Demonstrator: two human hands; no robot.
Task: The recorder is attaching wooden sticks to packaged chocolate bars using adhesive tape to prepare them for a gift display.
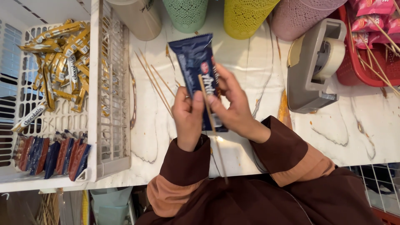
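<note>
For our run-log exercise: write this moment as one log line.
left hand: holds blue snack packet | right hand: presses wooden skewer on packet | nearby: tape dispenser, white basket

A white table (366, 125) with thin dark lines is seen across the middle of the frame. A white plastic basket (109, 83) is placed at the left. Four round bins are lined along the top: beige (137, 16), green (186, 14), yellow (246, 16) and pink (298, 16). A grey tape holder (310, 71) is set at the upper right, beside a red basket (358, 71).
</note>
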